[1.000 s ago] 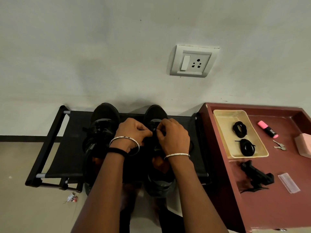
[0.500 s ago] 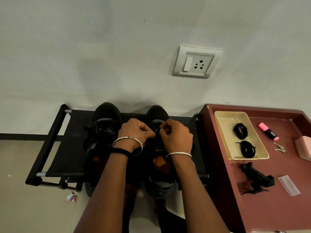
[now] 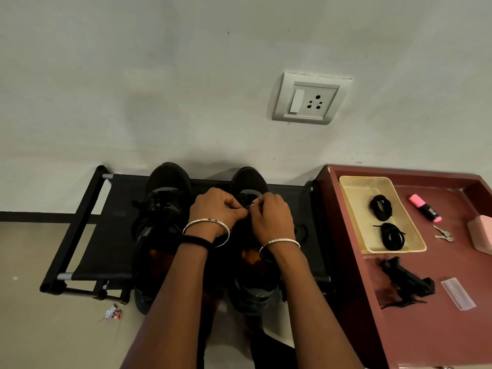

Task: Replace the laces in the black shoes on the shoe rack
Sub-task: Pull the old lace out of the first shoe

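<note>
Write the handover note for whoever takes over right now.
Left hand, right hand: both pinch a thin black lace over the right black shoe's tongue.
Both shoes stand on the black fabric shoe rack; the left black shoe carries a bunched lace.
Two coiled black laces lie in the beige plastic tray.
Done: neither coil used. Left: probably both shoes.

My left hand (image 3: pixel 215 209) and right hand (image 3: pixel 273 217) draw together over the right shoe (image 3: pixel 249 179). Their fingertips now meet, pinching the lace (image 3: pixel 247 201) toward its toe, and more orange lining (image 3: pixel 250 255) shows at its heel.
</note>
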